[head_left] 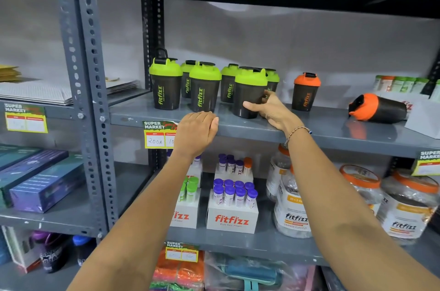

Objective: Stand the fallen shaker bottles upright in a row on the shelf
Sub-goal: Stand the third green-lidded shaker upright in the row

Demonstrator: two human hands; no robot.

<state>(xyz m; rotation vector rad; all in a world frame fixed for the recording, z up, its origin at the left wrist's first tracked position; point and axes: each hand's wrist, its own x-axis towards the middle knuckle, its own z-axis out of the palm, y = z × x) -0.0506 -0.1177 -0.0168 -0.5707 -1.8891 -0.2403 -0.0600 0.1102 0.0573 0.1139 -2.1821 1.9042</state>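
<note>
Obs, head cam. Shelf [309, 133], grey metal, carries all task items.

Green-lid shakers: six upright at left-centre, in roughly two staggered rows, not one clean line. Front three: [166, 83], [204, 87] & [250, 92].

R hand [269, 110] is clamped on that rightmost front green shaker, thumb across the front low down, fingers round its right side. L hand [197, 131] is loosely closed, holding nothing, at the shelf front edge just below the middle front shaker; I can't tell if it touches the edge.

Orange upright shaker [306, 92] stands alone, well apart to the right. Fallen orange shaker [377, 108] lies on its side further right, lid toward me/left, beside a white paper sheet [421, 117]. I judge this one is left to do.

Risks, biggest first:
- Held shaker sits near the front edge; a low grip w/ a tall body could tip it off.
- Back-row shaker right behind my fingers: a nudge may topple it.
- Fallen one is round, so it may roll if bumped.
- Paper could slide under a base.
</note>
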